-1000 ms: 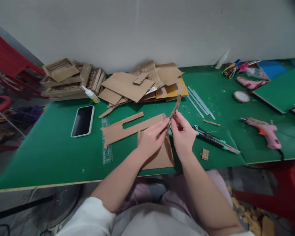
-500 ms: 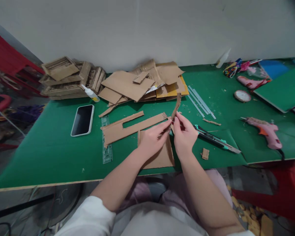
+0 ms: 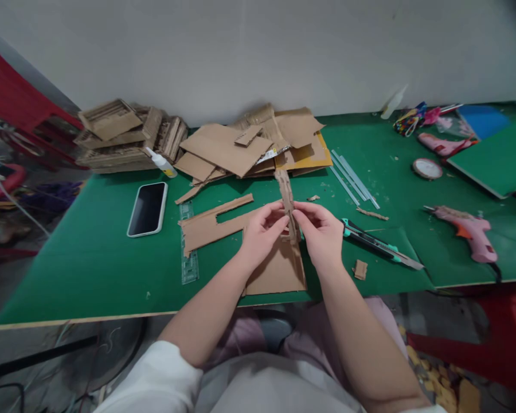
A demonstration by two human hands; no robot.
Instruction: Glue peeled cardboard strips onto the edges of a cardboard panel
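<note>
A narrow cardboard strip with a ragged, torn face is held up between both hands. My left hand pinches it from the left with thumb and fingers, and my right hand pinches it from the right. Under the hands a flat cardboard sheet lies on the table near its front edge. Left of my left hand is a notched cardboard piece, lying across a clear ruler. Just right of my right hand lies a utility knife with its blade out.
A phone and a glue bottle are at left. Stacked cardboard frames and loose cardboard line the back. Glue sticks, a tape roll, a pink glue gun and a cardboard scrap lie rightward.
The strip has turned from edge-on to show its ragged face and has shifted left. My hands have changed their hold and now grip it from opposite sides.
</note>
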